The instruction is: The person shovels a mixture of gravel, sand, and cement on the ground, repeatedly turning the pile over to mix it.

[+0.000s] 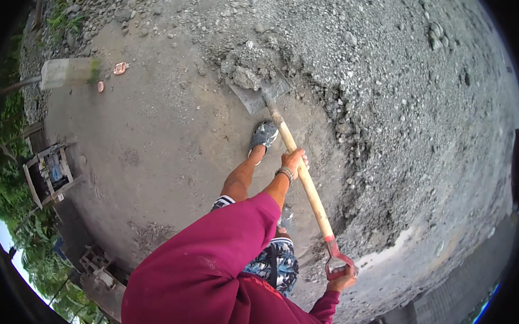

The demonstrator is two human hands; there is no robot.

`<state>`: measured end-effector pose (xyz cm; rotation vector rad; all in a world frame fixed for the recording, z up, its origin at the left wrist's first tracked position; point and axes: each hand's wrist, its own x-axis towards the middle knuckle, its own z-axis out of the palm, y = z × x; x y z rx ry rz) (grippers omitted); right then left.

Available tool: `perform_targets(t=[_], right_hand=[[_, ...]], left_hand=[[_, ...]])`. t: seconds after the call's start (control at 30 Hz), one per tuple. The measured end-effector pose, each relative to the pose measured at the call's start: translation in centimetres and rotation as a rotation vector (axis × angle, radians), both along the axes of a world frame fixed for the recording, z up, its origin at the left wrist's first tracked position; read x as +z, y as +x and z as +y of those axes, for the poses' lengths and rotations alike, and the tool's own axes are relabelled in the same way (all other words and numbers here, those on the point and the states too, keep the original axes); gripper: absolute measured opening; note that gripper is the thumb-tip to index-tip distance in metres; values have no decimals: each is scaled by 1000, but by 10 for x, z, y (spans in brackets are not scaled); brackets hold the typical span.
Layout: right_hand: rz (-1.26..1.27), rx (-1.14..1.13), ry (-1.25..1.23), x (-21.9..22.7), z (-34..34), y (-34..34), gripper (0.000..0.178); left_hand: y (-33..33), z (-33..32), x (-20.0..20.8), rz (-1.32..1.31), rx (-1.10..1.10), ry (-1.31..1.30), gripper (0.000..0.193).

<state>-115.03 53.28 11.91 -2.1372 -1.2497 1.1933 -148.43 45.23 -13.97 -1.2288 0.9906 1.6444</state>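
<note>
A shovel (305, 178) with a pale wooden shaft and a red D-shaped grip slants across the middle of the view. My left hand (294, 162) is wrapped round the shaft about midway, a bracelet on its wrist. At the top end, my right hand (342, 280) closes on the red grip. The flat metal blade (250, 99) rests low at the edge of the gravel, with a clump of grey sand and stones (249, 69) on and against its far part. Just behind the blade is my left foot in a dark patterned clog (264, 134).
A large grey gravel heap (412, 111) spreads over the far and right side. At the left, a second shovel's pale blade (69, 72) looks blurred; its handle leaves the view. Two small reddish pieces (120, 68) lie near it. A wooden frame (50, 173) stands by greenery.
</note>
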Motion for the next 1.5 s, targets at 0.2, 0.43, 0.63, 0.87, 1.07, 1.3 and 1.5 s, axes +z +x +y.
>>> perform_targets(t=[0.2,0.43,0.63,0.87,1.07,1.3,1.5], right_hand=[[240,425,116,74,42,-1,18],[556,956,236,135,-19,14,22],[872,2067,473,260,-191,-10,25],[933,2353,395,342,-245,-33,20],[877,2479,371,368,-309,-34,27],[892,2692,564,425,-421,-66,26],[1120,2868,597,445,-504,-84,31]], left_hand=[[16,-73,114,153,367,98,18],[111,-270,249,376,840,-24,17],[259,-472,339,593,1172,-205,17],[328,-511,424,634,1497,-229,16],[336,-536,378,575,1599,-162,20],[305,-610,386,570,1653,54,22],[306,-706,447,710,1715,113,20]])
